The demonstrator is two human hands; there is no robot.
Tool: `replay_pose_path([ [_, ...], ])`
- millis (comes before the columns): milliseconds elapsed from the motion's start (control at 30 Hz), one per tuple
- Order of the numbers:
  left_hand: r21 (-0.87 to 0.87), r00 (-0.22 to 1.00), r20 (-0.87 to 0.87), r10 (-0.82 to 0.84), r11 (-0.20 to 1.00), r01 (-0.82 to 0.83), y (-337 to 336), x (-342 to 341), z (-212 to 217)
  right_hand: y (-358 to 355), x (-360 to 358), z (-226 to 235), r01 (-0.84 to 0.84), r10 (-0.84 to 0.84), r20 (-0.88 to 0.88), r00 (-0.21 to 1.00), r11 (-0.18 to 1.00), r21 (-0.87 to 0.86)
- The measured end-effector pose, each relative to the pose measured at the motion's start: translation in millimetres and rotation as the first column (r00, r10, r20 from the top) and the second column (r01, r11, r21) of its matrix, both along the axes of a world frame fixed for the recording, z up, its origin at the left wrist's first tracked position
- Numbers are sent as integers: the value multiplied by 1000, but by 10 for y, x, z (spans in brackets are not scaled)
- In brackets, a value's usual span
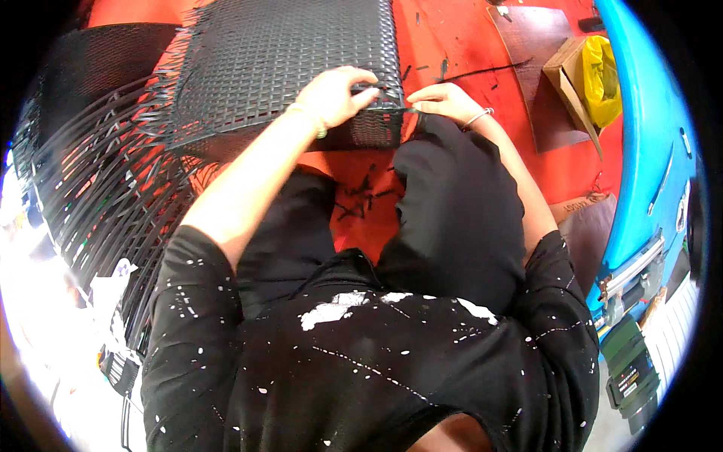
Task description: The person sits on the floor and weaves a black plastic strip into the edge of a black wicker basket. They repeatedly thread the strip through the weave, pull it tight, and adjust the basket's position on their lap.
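Observation:
A black woven wicker piece [282, 64] with a flat top and a lower front side stands before my knees. On its top, close to the near right corner, rests my left hand [331, 96], thumb and forefinger curled toward each other. Whatever lies between them is too small to make out. Just past that corner, my right hand [444, 104] has its fingertips brought together at the edge, by a dark strip end [413, 111]. Its thumb is mostly hidden. Loose strand ends fringe the wicker's left edge.
Long black strands [105, 203] fan out at the left beside a dark mesh panel [113, 56]. Black scraps [365, 194] litter the red floor [452, 45]. Rightward are a brown board [538, 83], a carton [566, 75] with a yellow bag [601, 79], and a blue case [651, 113].

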State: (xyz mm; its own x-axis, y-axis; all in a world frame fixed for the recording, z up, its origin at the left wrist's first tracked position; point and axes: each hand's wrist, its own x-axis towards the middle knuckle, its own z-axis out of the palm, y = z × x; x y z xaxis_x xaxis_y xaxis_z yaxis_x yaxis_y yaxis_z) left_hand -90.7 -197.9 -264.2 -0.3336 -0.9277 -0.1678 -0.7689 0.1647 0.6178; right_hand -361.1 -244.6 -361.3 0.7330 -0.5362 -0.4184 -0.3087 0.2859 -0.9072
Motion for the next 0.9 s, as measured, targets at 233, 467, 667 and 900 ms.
replay_pose_path([
  [233, 537, 944, -156, 291, 827, -167, 2, -174, -310, -28, -12, -12, -36, 33, 98, 995, 999, 36],
  [467, 544, 953, -8, 303, 801, -250, -54, -210, -337, -43, 48, -74, 19, -44, 130, 990, 982, 186],
  [667, 391, 975, 36, 217, 895, -214, -66, -275, -395, -40, 105, -58, 42, -62, 106, 992, 983, 181],
  [900, 343, 973, -24, 228, 916, -206, 21, -207, -398, -18, 143, -74, 42, -70, 109, 992, 969, 242],
])
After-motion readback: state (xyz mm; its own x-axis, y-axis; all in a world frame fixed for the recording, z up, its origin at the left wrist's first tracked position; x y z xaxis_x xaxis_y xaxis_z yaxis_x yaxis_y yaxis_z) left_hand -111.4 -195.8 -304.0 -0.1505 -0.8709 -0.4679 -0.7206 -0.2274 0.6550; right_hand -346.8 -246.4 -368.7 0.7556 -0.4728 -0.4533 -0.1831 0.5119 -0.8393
